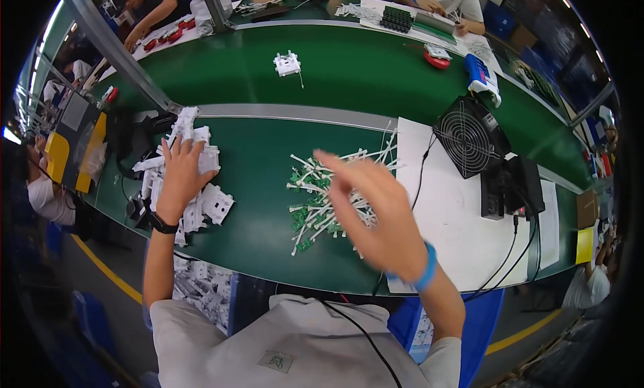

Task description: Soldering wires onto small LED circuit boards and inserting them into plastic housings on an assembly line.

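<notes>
On the green bench top (pixel 268 220), the left hand (pixel 180 177) is laid flat, fingers spread, upon a heap of white plastic housings (pixel 201 187) at the left, with nothing gripped. To the right, the right hand (pixel 376 210) is held blurred above a pile of white stick-like parts with green pieces (pixel 315 200); whether anything is held cannot be told. A black fan (pixel 469 136) is seen farther right.
</notes>
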`<state>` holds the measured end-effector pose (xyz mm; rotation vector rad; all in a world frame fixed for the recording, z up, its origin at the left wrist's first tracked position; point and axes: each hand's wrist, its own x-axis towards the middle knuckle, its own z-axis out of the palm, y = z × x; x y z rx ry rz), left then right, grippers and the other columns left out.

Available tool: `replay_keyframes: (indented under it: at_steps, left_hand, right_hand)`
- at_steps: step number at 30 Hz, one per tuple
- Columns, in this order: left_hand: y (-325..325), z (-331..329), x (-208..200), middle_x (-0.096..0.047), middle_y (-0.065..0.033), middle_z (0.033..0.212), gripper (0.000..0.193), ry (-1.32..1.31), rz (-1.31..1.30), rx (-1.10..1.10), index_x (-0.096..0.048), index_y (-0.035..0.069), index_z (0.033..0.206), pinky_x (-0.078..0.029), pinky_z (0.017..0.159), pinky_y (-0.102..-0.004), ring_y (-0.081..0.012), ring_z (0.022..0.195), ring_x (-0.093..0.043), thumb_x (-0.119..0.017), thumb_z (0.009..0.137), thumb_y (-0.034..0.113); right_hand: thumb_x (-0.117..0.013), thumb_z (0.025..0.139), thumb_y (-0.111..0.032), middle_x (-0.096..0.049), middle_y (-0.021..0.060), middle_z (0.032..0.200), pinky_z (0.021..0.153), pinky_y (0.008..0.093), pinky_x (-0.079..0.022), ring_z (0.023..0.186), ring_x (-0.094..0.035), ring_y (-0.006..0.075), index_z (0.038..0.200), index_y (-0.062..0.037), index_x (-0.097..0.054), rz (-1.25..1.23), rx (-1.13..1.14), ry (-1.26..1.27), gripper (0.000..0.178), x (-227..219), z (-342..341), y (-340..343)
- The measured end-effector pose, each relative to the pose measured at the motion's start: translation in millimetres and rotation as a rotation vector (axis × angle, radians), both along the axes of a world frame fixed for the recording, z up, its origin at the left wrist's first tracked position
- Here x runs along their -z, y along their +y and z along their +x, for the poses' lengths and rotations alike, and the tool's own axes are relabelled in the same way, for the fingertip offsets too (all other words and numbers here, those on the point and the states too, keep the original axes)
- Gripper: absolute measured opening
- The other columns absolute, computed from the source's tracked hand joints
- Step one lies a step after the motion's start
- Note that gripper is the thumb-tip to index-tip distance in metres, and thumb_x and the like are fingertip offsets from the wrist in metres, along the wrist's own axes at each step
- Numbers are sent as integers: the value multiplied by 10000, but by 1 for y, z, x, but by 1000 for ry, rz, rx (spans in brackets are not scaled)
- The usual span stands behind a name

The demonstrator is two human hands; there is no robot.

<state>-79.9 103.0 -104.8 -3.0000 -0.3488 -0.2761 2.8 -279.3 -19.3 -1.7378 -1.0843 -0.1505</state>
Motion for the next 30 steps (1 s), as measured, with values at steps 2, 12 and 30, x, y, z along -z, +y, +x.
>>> replay_keyframes:
  at_steps: [2,12,30]
  left_hand:
    - [-8,1,-7,-612,-205,1307,607,-61,-24,52,-649,38,1267,-118,1257,-618,-393,1378,-465,-843,742,273]
    - [-29,-7,-19,-674,-196,1199,468,-284,-287,172,-623,31,1289,-525,933,-439,-395,1075,-650,-697,857,194]
    - [-128,62,-11,-663,-102,1025,634,-85,-2416,77,-532,-16,1377,-572,791,-379,-239,858,-665,-357,1067,510]
  right_hand:
    - [-657,913,-84,-633,106,930,803,417,-449,887,-595,305,1223,-16,-655,-165,131,-39,317,56,43,19]
    - [-832,783,-223,-711,208,940,814,487,-546,904,-697,395,882,-13,-675,-666,247,61,281,130,95,92]
    - [-551,1055,-103,-722,108,1011,783,272,-514,908,-659,144,1184,24,-663,586,374,361,213,55,80,36]
